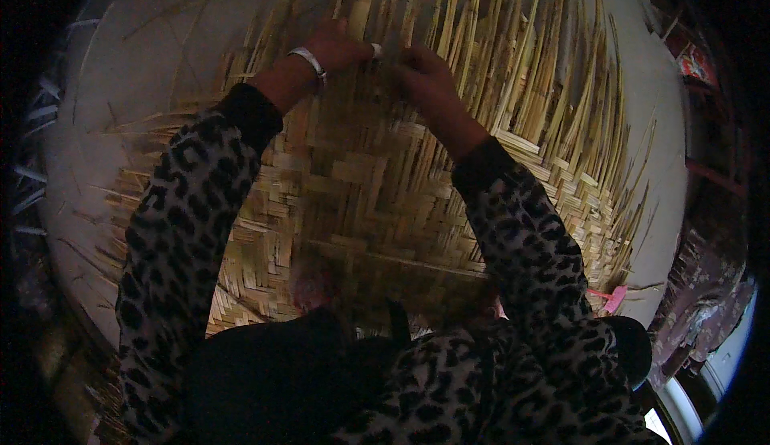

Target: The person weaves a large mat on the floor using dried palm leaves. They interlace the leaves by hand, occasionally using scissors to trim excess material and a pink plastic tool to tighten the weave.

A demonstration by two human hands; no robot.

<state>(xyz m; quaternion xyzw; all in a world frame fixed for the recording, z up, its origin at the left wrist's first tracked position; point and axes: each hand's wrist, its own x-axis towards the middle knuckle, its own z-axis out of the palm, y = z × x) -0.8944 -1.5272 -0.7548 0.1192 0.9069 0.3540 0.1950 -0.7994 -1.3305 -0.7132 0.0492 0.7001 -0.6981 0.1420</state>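
A half-woven mat of flat split-cane strips lies under my arms, its weave close-set in the middle. From its far edge loose cane strips run away from me, side by side. My left hand, with a white band at the wrist, is closed among the upright strips at that edge. A pale, wider strip rises just beyond its fingers. Close by on the right, my right hand is bent with fingers drawn together, low over the weave. Blur and shadow hide what its fingertips hold.
Pale grey floor surrounds the mat. Strip ends stick out along its left and right sides. A pink object lies by the right edge near my elbow. Farther right is a heap of patterned cloth. Pale rods line the far left.
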